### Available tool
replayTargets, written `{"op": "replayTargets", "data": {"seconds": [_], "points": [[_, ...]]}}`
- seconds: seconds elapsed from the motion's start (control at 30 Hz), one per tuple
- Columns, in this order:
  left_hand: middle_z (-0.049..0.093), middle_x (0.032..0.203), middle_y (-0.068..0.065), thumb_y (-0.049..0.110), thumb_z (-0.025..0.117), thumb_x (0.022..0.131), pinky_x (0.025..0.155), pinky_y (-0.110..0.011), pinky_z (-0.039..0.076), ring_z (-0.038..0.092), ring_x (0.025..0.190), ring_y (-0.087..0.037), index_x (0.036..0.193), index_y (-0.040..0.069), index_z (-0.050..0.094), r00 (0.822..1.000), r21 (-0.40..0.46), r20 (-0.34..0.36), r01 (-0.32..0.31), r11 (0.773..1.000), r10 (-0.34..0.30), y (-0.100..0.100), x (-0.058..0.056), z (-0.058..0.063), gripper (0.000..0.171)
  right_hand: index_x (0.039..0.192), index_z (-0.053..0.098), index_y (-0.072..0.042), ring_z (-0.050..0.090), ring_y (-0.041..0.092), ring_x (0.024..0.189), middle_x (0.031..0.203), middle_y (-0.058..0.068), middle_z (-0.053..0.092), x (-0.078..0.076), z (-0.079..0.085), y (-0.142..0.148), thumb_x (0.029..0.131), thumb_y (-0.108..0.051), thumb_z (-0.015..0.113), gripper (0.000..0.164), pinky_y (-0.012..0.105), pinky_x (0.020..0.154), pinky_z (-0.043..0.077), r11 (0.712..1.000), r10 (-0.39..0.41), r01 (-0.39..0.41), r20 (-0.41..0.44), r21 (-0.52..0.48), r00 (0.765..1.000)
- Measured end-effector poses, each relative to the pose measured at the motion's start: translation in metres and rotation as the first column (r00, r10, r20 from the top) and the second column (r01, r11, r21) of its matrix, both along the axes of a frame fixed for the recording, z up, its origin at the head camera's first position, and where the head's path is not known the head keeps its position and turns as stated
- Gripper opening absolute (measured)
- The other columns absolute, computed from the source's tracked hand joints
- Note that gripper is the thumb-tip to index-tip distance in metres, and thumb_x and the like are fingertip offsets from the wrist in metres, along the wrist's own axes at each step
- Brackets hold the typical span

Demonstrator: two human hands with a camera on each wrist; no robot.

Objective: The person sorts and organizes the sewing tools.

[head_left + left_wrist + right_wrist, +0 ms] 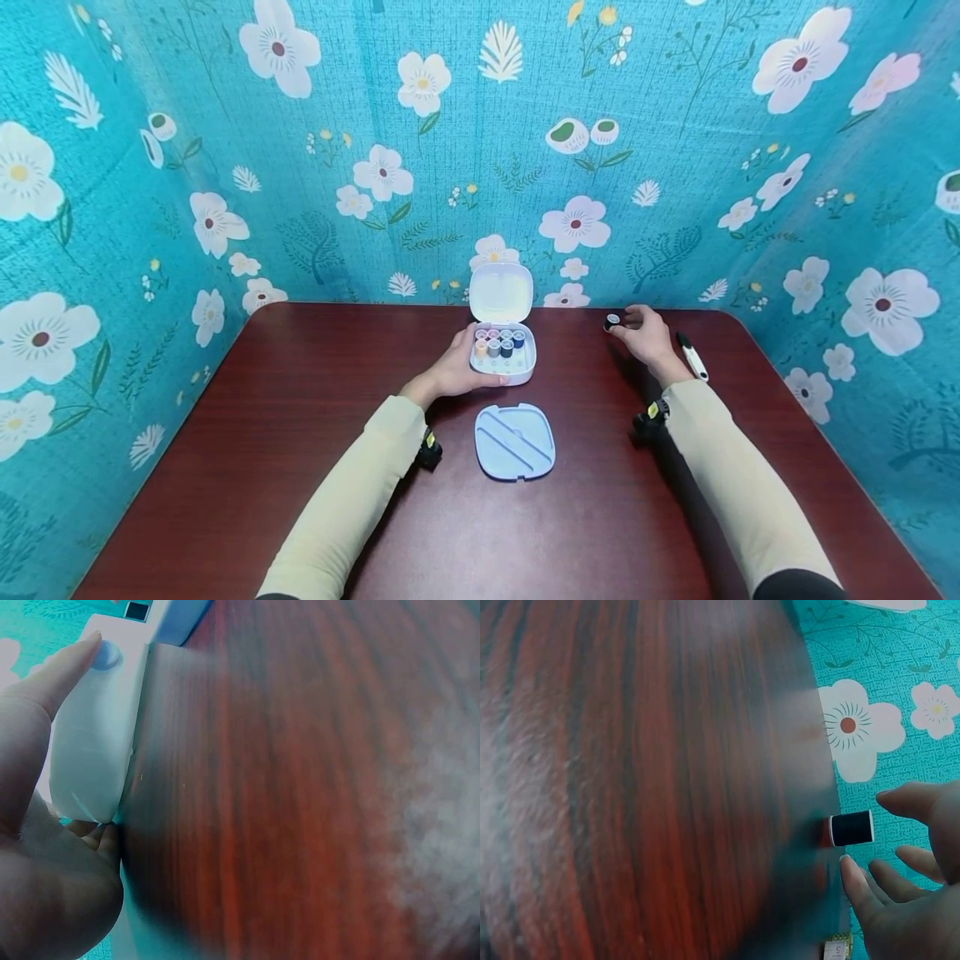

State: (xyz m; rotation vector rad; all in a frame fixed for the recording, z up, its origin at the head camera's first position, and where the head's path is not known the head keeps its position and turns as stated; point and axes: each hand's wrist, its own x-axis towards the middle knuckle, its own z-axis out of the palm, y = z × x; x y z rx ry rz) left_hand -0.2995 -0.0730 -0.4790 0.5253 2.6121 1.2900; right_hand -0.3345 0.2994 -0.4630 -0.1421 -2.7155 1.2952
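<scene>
My left hand [453, 367] grips the left side of a white sewing box [525, 367]. Its thumb lies along the front near a round button [106, 655], and its other fingers reach behind. The box lid [501, 293] stands raised at the back. Several thread spools [493, 348] in pink, orange, grey and dark blue sit upright in the box. At the table's far edge, a black thread spool [852, 829] stands between the spread thumb and fingers of my right hand [647, 337]. Gaps show between that spool and the fingertips in the right wrist view.
A pale blue tray insert [515, 442] with diagonal grooves lies in front of the box. Small black-and-white thread snips [692, 358] lie right of my right hand. The dark red wooden table [300, 400] meets a turquoise floral cloth [337, 125] at the back and sides.
</scene>
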Motion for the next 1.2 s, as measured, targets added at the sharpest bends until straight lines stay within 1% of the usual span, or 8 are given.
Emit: {"op": "replayTargets", "data": {"seconds": [0.13,0.23,0.33,0.43,0.63,0.83,1.0,1.2], "points": [[0.028,0.158,-0.013,0.048,0.091,0.074,0.114,-0.046,0.036,0.038,0.137,-0.026,0.163,0.017,0.013,1.000,0.000,-0.001,0.005,1.000,-0.005,0.000,0.000,0.000,0.122,0.149,0.040,0.006,0.051,0.043,0.130,0.145,0.030,0.050,-0.003,-0.002,0.001,0.098,-0.016,0.067,0.062,0.052,0.103,0.046,0.999,0.000,0.001,0.041,-0.039,0.999],[0.027,0.158,-0.014,0.046,0.090,0.074,0.114,-0.046,0.035,0.038,0.138,-0.027,0.163,0.016,0.012,1.000,0.001,-0.002,0.011,1.000,-0.011,0.001,0.000,-0.001,0.122,0.151,0.038,0.005,0.055,0.041,0.124,0.146,0.029,0.049,-0.004,-0.003,0.001,0.099,-0.016,0.066,0.063,0.042,0.095,0.050,0.998,0.007,-0.003,0.067,-0.070,0.998],[0.028,0.157,-0.015,0.045,0.090,0.074,0.115,-0.046,0.035,0.038,0.138,-0.028,0.163,0.014,0.013,1.000,0.003,-0.005,0.015,1.000,-0.015,0.001,0.000,-0.002,0.122,0.152,0.037,0.005,0.059,0.039,0.118,0.147,0.028,0.048,-0.006,-0.004,0.001,0.100,-0.016,0.066,0.063,0.030,0.087,0.051,0.995,0.017,-0.008,0.089,-0.102,0.996],[0.028,0.157,-0.016,0.046,0.091,0.074,0.115,-0.046,0.035,0.038,0.138,-0.029,0.163,0.013,0.013,1.000,0.004,-0.007,0.015,1.000,-0.015,0.000,-0.001,-0.002,0.123,0.152,0.036,0.006,0.059,0.036,0.117,0.147,0.028,0.047,-0.008,-0.006,0.002,0.100,-0.018,0.066,0.064,0.024,0.083,0.050,0.993,0.027,-0.015,0.099,-0.121,0.995],[0.028,0.157,-0.015,0.046,0.091,0.073,0.115,-0.046,0.035,0.038,0.139,-0.028,0.163,0.014,0.013,1.000,0.007,-0.008,0.009,1.000,-0.009,-0.001,0.000,-0.001,0.123,0.151,0.041,0.003,0.054,0.035,0.121,0.144,0.026,0.050,-0.012,-0.009,0.000,0.100,-0.018,0.067,0.061,0.026,0.083,0.048,0.992,0.033,-0.021,0.095,-0.122,0.995],[0.026,0.158,-0.013,0.048,0.090,0.074,0.115,-0.045,0.035,0.037,0.139,-0.026,0.163,0.016,0.010,1.000,-0.006,0.010,0.014,1.000,-0.014,-0.001,-0.001,-0.004,0.124,0.142,0.052,0.002,0.053,0.033,0.116,0.138,0.024,0.055,-0.011,-0.009,-0.004,0.100,-0.018,0.066,0.049,0.029,0.083,0.047,0.996,0.032,-0.024,0.089,-0.088,0.996],[0.028,0.157,-0.014,0.046,0.090,0.074,0.115,-0.046,0.035,0.038,0.138,-0.027,0.163,0.015,0.013,1.000,0.010,-0.007,0.020,1.000,-0.019,-0.002,-0.001,-0.001,0.121,0.135,0.058,0.002,0.054,0.032,0.113,0.133,0.023,0.059,-0.012,-0.010,-0.008,0.099,-0.019,0.068,0.043,0.032,0.085,0.048,0.998,0.027,-0.024,0.052,-0.056,0.998],[0.027,0.157,-0.015,0.048,0.090,0.073,0.115,-0.047,0.035,0.037,0.139,-0.028,0.163,0.014,0.013,1.000,0.004,-0.003,0.021,1.000,-0.021,-0.002,-0.001,0.000,0.123,0.130,0.063,-0.001,0.063,0.026,0.099,0.126,0.020,0.063,-0.015,-0.014,-0.010,0.099,-0.019,0.069,0.036,0.023,0.073,0.051,0.999,0.018,-0.017,0.032,-0.036,0.999]]}}
